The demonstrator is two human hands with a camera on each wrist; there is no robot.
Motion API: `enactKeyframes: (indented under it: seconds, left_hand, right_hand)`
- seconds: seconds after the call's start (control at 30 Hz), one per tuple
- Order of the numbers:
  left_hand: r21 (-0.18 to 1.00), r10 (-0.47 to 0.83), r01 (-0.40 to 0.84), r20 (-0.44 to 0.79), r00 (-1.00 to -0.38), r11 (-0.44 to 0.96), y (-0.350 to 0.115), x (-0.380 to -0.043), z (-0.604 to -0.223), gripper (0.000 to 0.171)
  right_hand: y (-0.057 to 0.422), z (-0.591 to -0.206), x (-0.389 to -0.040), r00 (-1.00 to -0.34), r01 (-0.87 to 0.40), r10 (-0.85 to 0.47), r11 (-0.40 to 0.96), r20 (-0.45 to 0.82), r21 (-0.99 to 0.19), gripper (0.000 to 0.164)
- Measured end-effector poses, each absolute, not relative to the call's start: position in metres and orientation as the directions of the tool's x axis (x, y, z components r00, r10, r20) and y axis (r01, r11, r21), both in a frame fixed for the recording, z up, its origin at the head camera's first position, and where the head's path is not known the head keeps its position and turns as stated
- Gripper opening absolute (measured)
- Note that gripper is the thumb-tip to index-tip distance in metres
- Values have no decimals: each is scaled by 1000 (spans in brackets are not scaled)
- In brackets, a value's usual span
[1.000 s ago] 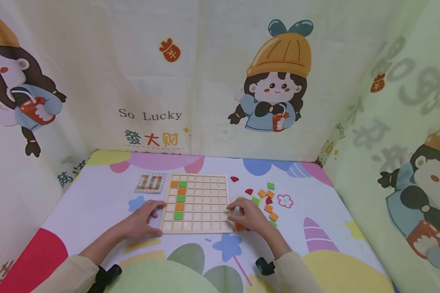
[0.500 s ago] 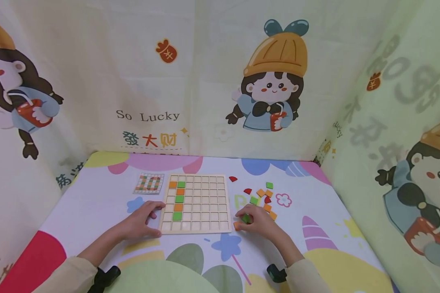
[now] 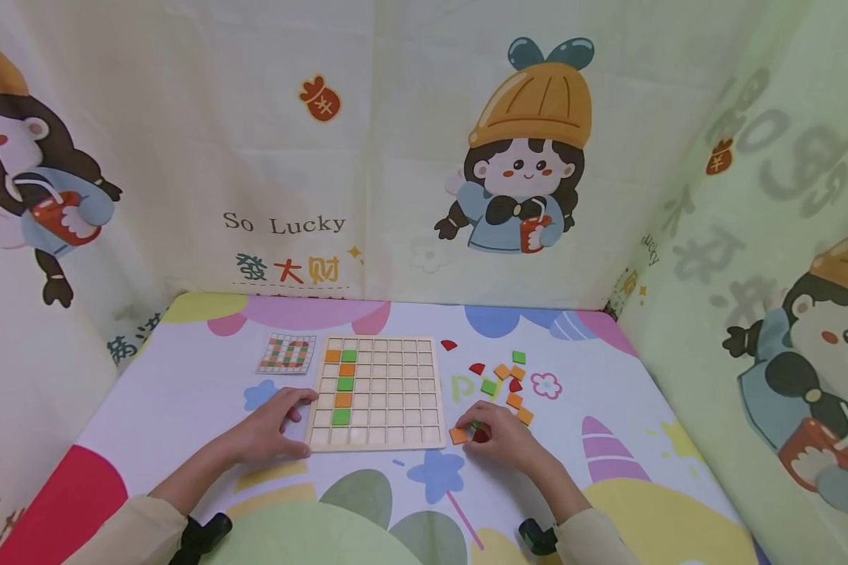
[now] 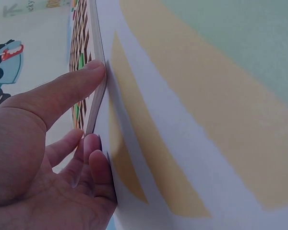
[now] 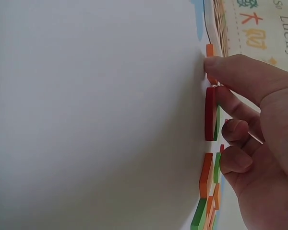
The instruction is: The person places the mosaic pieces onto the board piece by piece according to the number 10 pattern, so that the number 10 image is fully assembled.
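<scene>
- Tiles [image 3: 509, 384] lie loose on the mat [image 3: 608, 377], to the right of the board [image 3: 389, 392] and well apart from the left hand [image 3: 265, 430]; the right hand [image 3: 498, 431] is the nearer one, sitting at the near end of the scatter.
- The right hand's fingers are curled down over the nearest pieces. In the right wrist view the thumb tip [image 5: 221, 67] presses on the mat beside an orange tile [image 5: 210, 50], and the fingers touch a red piece [image 5: 210, 112] with a green tile [image 5: 217, 122] just behind it; whether any piece is truly pinched cannot be told.
- The orange tile [image 3: 458, 435] lies flat just left of the right hand's fingertips, between that hand and the board's near right corner.
- The rest of the scatter runs away from the hand toward the far side of the mat, mixed orange, green and red.
- The left hand rests at the board's near left corner, fingers relaxed; the left wrist view shows the thumb [image 4: 72, 84] laid against the board's edge [image 4: 97, 72], steadying and not gripping.
- The board lies flat with a short column of orange and green tiles in its left part; most cells are bare.
- A card [image 3: 286, 353] with a "10" pattern lies just left of the board's far corner.
</scene>
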State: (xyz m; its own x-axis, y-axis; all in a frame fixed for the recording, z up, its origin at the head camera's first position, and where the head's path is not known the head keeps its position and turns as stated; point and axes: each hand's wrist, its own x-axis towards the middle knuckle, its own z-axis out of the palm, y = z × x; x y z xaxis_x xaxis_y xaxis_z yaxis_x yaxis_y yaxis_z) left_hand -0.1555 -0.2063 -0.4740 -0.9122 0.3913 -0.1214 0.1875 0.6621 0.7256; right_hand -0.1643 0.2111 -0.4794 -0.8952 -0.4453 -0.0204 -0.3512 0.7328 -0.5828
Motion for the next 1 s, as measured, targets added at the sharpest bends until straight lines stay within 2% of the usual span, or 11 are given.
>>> enactKeyframes:
  seconds: [0.3, 0.7, 1.0]
  left_hand:
    - [719, 391, 191, -121, -913, 668, -206, -156, -477, 83]
    - [728, 411, 220, -92, -907, 649, -206, -154, -473, 82]
    - [730, 406, 210, -101, -908, 651, -206, -154, -472, 81]
  right_hand:
    - [202, -481, -166, -896, -351, -442, 758, -39, -549, 18]
    - [195, -480, -166, -908, -333, -412, 816, -73, -472, 21]
    - [197, -480, -168, -917, -329, -398, 805, -37, -493, 20]
